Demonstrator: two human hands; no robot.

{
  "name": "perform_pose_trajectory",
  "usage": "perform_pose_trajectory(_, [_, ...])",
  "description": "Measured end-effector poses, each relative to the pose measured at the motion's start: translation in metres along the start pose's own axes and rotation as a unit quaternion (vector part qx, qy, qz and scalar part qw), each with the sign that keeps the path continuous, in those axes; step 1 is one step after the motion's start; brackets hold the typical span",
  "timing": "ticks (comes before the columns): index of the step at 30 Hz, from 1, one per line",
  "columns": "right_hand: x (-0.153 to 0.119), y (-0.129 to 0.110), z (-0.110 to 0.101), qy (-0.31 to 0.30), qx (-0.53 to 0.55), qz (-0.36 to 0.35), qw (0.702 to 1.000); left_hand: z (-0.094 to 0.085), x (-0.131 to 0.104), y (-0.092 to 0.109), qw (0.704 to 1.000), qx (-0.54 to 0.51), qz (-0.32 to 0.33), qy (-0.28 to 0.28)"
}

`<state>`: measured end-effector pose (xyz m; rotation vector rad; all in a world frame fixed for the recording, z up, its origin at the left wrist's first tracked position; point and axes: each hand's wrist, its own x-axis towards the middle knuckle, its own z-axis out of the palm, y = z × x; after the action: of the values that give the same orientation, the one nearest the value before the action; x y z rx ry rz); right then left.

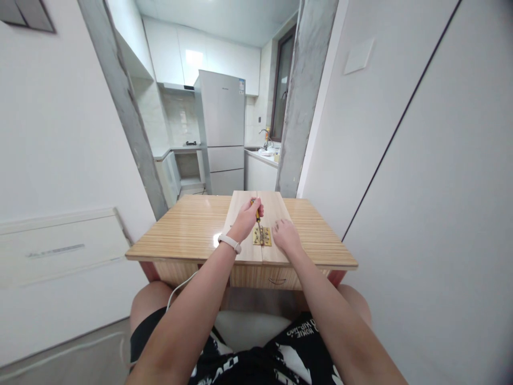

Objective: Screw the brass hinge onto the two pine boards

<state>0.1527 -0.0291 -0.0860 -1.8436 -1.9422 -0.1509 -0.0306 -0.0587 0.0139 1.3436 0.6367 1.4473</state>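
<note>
Head view: the left hand [255, 207] has fingers clamped on a screwdriver [258, 219] at the hinge [262, 237], likely light, rigid, best held by its handle; right hand [285, 234] on the board [274, 205], finger closure unclear.

Looks like a home, just outside a small kitchen, judging by the tall three-door refrigerator [222, 115], white wall cabinets [162, 51] and a faucet [266, 141] near the window [284, 80], seen beyond a grey doorway surround [313, 75] (bare and rough-looking), with a wood-grained worktop [192, 230] and its drawer [256, 277] on the near side.
</note>
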Motion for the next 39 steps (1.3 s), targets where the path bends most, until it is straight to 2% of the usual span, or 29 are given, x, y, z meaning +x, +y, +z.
perform_pose_trajectory(2, [0.003, -0.004, -0.009, 0.047, 0.065, 0.0, 0.997, 0.003, -0.008, -0.003, 1.0, 0.028, -0.002, -0.007])
perform_pose_trajectory(4, [0.005, -0.01, -0.022, 0.092, 0.187, 0.004, 0.978, 0.008, -0.016, -0.008, 0.997, 0.068, 0.001, -0.02])
perform_pose_trajectory(5, [0.005, -0.014, -0.029, 0.108, 0.266, 0.013, 0.958, 0.011, -0.019, -0.011, 0.996, 0.083, 0.004, -0.025])
perform_pose_trajectory(7, [0.002, -0.026, -0.044, 0.115, 0.436, 0.034, 0.892, 0.017, -0.023, -0.015, 0.996, 0.088, 0.017, -0.028])
perform_pose_trajectory(9, [-0.005, -0.04, -0.055, 0.081, 0.545, 0.021, 0.835, 0.024, -0.025, -0.019, 0.997, 0.073, 0.023, -0.03])
perform_pose_trajectory(11, [-0.014, -0.053, -0.063, 0.071, 0.562, 0.004, 0.824, 0.031, -0.026, -0.021, 0.998, 0.052, 0.013, -0.033])
perform_pose_trajectory(15, [-0.026, -0.068, -0.071, 0.107, 0.55, -0.004, 0.828, 0.036, -0.023, -0.023, 0.998, 0.033, -0.013, -0.053])
perform_pose_trajectory(17, [-0.028, -0.066, -0.074, 0.105, 0.55, 0.01, 0.828, 0.026, -0.017, -0.026, 0.996, 0.065, -0.022, -0.062])
perform_pose_trajectory(19, [-0.029, -0.058, -0.08, 0.101, 0.554, 0.027, 0.826, 0.002, -0.007, -0.032, 0.989, 0.149, -0.001, -0.026])
perform_pose_trajectory(20, [-0.03, -0.053, -0.083, 0.102, 0.559, 0.036, 0.822, -0.013, -0.001, -0.036, 0.976, 0.216, 0.01, 0.011])
perform_pose_trajectory(22, [-0.033, -0.043, -0.092, 0.112, 0.579, 0.056, 0.805, -0.049, 0.009, -0.046, 0.925, 0.376, -0.002, 0.059])
perform_pose_trajectory(24, [-0.039, -0.035, -0.1, 0.131, 0.603, 0.076, 0.784, -0.084, 0.015, -0.058, 0.855, 0.512, -0.045, 0.065])
perform_pose_trajectory(26, [-0.046, -0.028, -0.106, 0.15, 0.613, 0.086, 0.771, -0.111, 0.016, -0.07, 0.793, 0.599, -0.085, 0.065])
perform_pose_trajectory(27, [-0.049, -0.026, -0.108, 0.157, 0.614, 0.088, 0.769, -0.121, 0.016, -0.076, 0.773, 0.625, -0.094, 0.066])
perform_pose_trajectory(29, [-0.055, -0.022, -0.109, 0.169, 0.609, 0.087, 0.77, -0.133, 0.016, -0.085, 0.752, 0.648, -0.106, 0.058])
perform_pose_trajectory(32, [-0.061, -0.019, -0.109, 0.177, 0.601, 0.084, 0.775, -0.138, 0.015, -0.092, 0.761, 0.635, -0.123, 0.053])
perform_pose_trajectory(36, [-0.065, -0.017, -0.107, 0.182, 0.594, 0.079, 0.779, -0.131, 0.01, -0.089, 0.778, 0.617, -0.112, 0.051])
perform_pose_trajectory(37, [-0.065, -0.017, -0.107, 0.185, 0.595, 0.079, 0.778, -0.128, 0.008, -0.087, 0.79, 0.604, -0.094, 0.049])
perform_pose_trajectory(39, [-0.065, -0.018, -0.107, 0.191, 0.601, 0.081, 0.772, -0.117, 0.004, -0.081, 0.839, 0.54, -0.063, 0.028])
